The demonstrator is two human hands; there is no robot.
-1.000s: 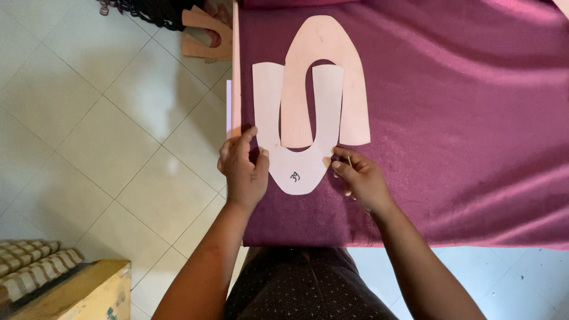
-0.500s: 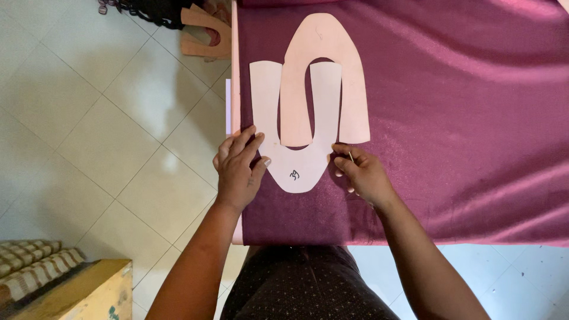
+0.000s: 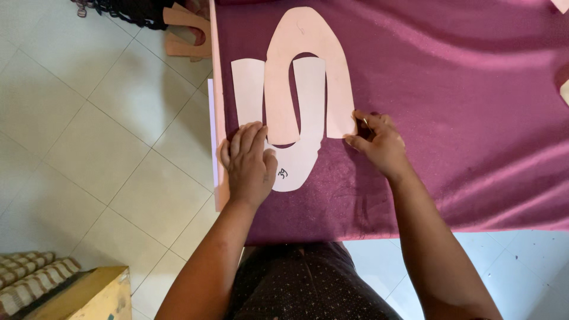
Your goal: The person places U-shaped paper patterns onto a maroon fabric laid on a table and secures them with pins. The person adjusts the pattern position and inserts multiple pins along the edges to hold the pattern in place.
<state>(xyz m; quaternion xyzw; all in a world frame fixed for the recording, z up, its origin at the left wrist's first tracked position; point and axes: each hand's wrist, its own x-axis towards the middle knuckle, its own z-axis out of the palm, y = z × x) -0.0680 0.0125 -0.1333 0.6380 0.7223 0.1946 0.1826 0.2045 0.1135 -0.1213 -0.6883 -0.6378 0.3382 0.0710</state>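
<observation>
Two pale U-shaped paper patterns lie interlocked on a purple fabric spread over a table. The lower pattern opens upward and the upper pattern opens downward. My left hand presses flat on the lower pattern's left side, fingers together. My right hand rests on the fabric at the right leg of the upper pattern, pinching a small thin tool at that leg's edge.
A pale board edge runs down the fabric's left side. Tan cut-out shapes lie on the tiled floor at the top left. A wooden box and woven items sit at the bottom left.
My right hand has moved from the bottom of the lower pattern up and right to the upper pattern's right leg. My left hand stays pressed on the lower pattern.
</observation>
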